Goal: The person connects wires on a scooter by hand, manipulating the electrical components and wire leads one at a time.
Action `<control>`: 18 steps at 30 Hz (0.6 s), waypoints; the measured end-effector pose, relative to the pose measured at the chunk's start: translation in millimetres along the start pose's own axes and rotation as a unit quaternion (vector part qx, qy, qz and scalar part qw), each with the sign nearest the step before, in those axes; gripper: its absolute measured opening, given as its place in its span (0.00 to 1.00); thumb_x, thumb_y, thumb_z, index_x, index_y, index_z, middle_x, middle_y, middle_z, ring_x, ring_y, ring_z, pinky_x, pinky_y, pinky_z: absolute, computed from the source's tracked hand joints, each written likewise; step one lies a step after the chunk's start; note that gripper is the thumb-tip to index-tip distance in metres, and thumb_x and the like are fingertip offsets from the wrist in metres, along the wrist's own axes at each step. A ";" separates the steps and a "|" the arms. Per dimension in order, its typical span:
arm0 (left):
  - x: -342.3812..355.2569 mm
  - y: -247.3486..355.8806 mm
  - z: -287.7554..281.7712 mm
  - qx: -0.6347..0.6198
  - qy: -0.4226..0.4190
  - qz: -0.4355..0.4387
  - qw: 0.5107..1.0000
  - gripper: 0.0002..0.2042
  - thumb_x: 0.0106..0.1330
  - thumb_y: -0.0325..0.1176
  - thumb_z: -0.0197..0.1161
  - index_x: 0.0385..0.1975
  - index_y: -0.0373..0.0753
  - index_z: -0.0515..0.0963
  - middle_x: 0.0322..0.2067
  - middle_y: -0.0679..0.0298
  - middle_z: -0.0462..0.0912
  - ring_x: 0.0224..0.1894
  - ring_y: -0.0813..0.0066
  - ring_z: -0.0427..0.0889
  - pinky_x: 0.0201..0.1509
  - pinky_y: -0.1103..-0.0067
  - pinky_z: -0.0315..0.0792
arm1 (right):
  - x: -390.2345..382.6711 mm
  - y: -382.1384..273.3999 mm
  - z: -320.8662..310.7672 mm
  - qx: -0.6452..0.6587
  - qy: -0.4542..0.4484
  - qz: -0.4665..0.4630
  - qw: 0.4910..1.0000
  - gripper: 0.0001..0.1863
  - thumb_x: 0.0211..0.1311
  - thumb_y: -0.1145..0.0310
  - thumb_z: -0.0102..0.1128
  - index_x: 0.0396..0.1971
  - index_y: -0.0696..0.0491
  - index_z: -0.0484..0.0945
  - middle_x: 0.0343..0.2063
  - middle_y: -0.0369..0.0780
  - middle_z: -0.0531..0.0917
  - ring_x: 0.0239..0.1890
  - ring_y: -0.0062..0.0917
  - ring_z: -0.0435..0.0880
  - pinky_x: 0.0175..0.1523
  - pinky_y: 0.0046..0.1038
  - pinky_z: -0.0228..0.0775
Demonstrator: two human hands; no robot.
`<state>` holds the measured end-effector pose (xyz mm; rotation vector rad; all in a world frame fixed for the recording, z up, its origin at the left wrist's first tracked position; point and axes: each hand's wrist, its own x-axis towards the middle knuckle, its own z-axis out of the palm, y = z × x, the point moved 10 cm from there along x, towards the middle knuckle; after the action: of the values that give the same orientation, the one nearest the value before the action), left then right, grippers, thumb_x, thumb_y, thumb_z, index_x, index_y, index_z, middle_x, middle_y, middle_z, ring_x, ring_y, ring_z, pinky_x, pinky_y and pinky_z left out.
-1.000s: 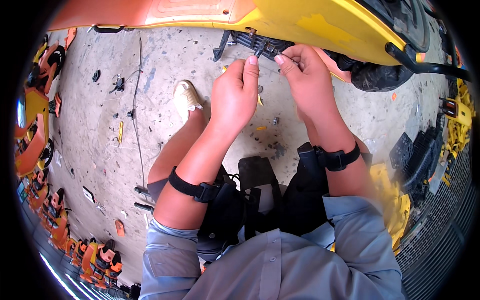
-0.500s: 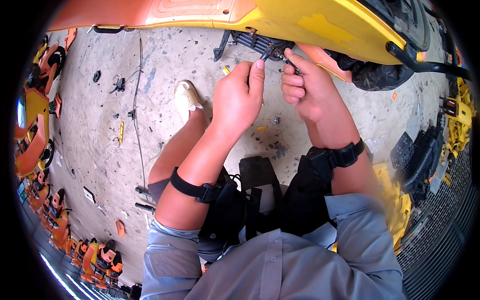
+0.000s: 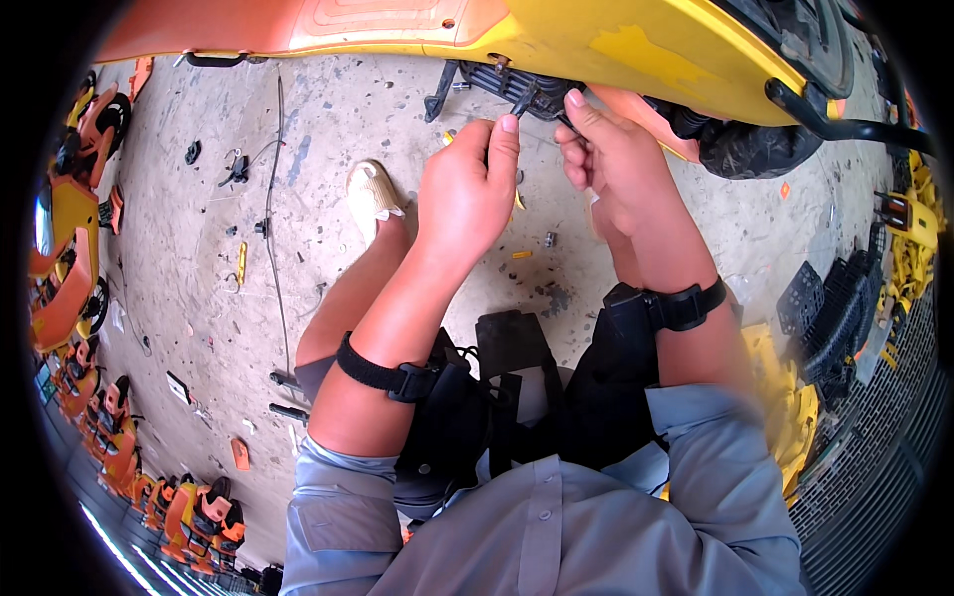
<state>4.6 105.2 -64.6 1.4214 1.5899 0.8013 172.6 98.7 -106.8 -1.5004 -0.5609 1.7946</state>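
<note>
A yellow and orange vehicle body [image 3: 556,40] stretches across the top, with a black ribbed part [image 3: 497,81] under its lower edge. My left hand [image 3: 465,189] is closed in a fist, thumb up, around a dark slim tool handle [image 3: 521,105] whose far end meets the dark parts there. Close on its right, my right hand [image 3: 618,164] has its thumb raised and its fingers curled near the same parts. A bit of a dark rod [image 3: 568,122] shows at those fingers; most of it is hidden behind the hand.
On the concrete floor lie a dark cable [image 3: 275,199], a small metal socket [image 3: 550,239], a yellow strip [image 3: 241,263] and small black parts [image 3: 192,152]. Several orange vehicles [image 3: 75,248] line the left. Black panels [image 3: 835,313] and yellow parts [image 3: 780,407] are at the right.
My right hand has turned and shifted slightly right; the dark rod that crossed its fingers is now mostly hidden. My left hand has moved slightly left with its tool handle.
</note>
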 end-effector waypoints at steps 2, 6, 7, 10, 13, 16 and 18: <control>-1.2 -0.2 2.0 0.000 -0.009 -0.003 1.000 0.22 0.78 0.46 0.53 0.27 0.33 0.75 0.18 0.56 0.80 0.21 0.58 0.81 0.29 0.67 0.72 | -0.3 8.2 -1.7 0.007 -0.007 0.037 0.999 0.24 0.70 0.48 0.60 0.32 0.58 0.80 0.23 0.33 0.79 0.21 0.17 0.73 0.28 0.20 0.64; 0.2 -5.0 3.2 0.000 -0.018 -0.031 0.999 0.22 0.78 0.47 0.52 0.26 0.33 0.75 0.18 0.55 0.80 0.20 0.58 0.80 0.30 0.67 0.73 | -8.1 -17.7 -0.4 -0.068 0.063 -0.063 0.994 0.22 0.70 0.50 0.62 0.33 0.58 0.79 0.24 0.33 0.80 0.22 0.18 0.74 0.30 0.20 0.67; 0.6 -5.8 2.9 -0.007 -0.015 -0.037 0.999 0.22 0.78 0.47 0.52 0.26 0.33 0.75 0.19 0.55 0.80 0.21 0.58 0.80 0.30 0.67 0.73 | -7.6 -29.2 2.0 -0.102 0.075 -0.156 0.980 0.21 0.70 0.52 0.62 0.34 0.59 0.79 0.24 0.34 0.80 0.22 0.19 0.75 0.31 0.21 0.68; 2.2 -8.7 1.3 -0.019 -0.007 -0.047 0.999 0.23 0.77 0.47 0.52 0.27 0.32 0.76 0.20 0.53 0.80 0.23 0.56 0.81 0.31 0.66 0.73 | -14.1 -41.8 8.0 -0.186 0.102 -0.340 0.916 0.17 0.69 0.58 0.64 0.36 0.60 0.79 0.24 0.34 0.80 0.24 0.21 0.78 0.34 0.21 0.72; 3.5 -12.0 1.4 -0.013 -0.005 -0.050 0.999 0.23 0.77 0.47 0.53 0.28 0.32 0.76 0.21 0.51 0.81 0.25 0.54 0.81 0.33 0.65 0.73 | -13.1 -37.9 5.1 -0.235 0.113 -0.309 0.914 0.14 0.69 0.63 0.64 0.39 0.60 0.78 0.25 0.34 0.80 0.26 0.20 0.78 0.34 0.21 0.71; 3.3 -11.7 1.5 0.005 -0.014 -0.056 0.998 0.22 0.77 0.47 0.53 0.29 0.32 0.77 0.22 0.50 0.80 0.26 0.53 0.81 0.33 0.65 0.72 | -9.0 -30.8 3.5 -0.207 0.091 -0.185 0.956 0.11 0.71 0.66 0.61 0.40 0.59 0.78 0.26 0.35 0.78 0.25 0.16 0.75 0.31 0.18 0.66; 3.2 -11.9 0.8 0.023 -0.012 -0.045 0.999 0.22 0.77 0.46 0.53 0.29 0.32 0.77 0.22 0.50 0.80 0.26 0.52 0.80 0.33 0.65 0.72 | -11.3 -24.1 6.4 -0.126 0.046 -0.078 0.988 0.11 0.72 0.64 0.59 0.38 0.58 0.78 0.25 0.34 0.78 0.24 0.16 0.74 0.31 0.19 0.65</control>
<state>-0.1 106.5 -76.0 1.3766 1.6520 0.6957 173.1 106.4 -80.5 -1.6484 -0.8598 1.5694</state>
